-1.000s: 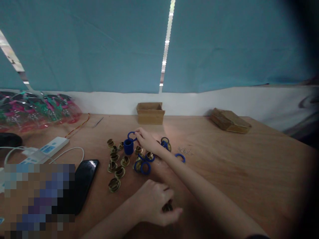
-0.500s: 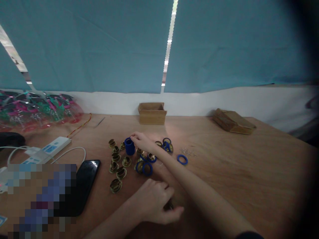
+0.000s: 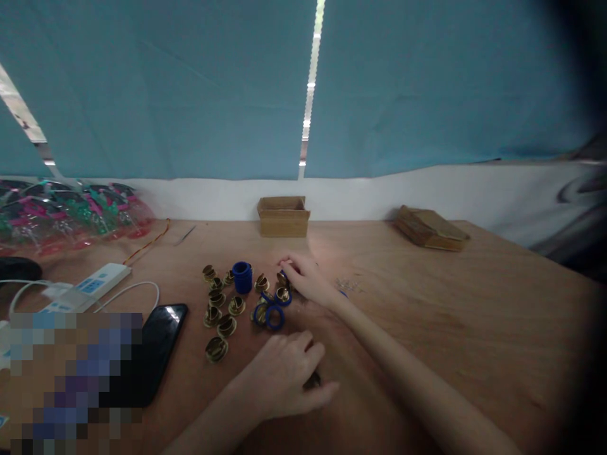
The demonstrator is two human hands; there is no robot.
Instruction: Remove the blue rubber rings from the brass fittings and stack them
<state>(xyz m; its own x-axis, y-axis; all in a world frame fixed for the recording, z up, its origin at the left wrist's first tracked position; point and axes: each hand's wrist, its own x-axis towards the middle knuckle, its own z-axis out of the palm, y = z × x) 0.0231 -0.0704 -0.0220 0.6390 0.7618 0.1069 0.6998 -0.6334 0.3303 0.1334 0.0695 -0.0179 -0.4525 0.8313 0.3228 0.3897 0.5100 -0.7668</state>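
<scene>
My left hand [image 3: 289,373] is low in the middle, its fingers curled round a small dark metal piece [image 3: 313,381] that is mostly hidden. Farther out, my right hand [image 3: 303,275] hovers over or touches the right end of a cluster, fingers stretched out and nothing visible in them. Beneath its fingertips sits a brass-coloured round piece [image 3: 282,278], partly covered. Closer to me are a blue ring [image 3: 275,318] and a blue-rimmed brass piece [image 3: 283,296]. A stack of blue rings [image 3: 243,278] stands upright left of my right hand.
Several loose brass pieces [image 3: 217,349] lie to the left. Tiny clear bits [image 3: 349,283] are scattered right of my right hand. An open cardboard box [image 3: 283,227] and a flattened one [image 3: 431,229] are behind. A phone [image 3: 164,354], power strip [image 3: 102,281] and plastic-wrapped goods [image 3: 71,218] occupy the left.
My right hand has moved right, away from the blue ring stack to the cluster's right end, covering pieces there. My left hand keeps its hold, and the view has shifted slightly.
</scene>
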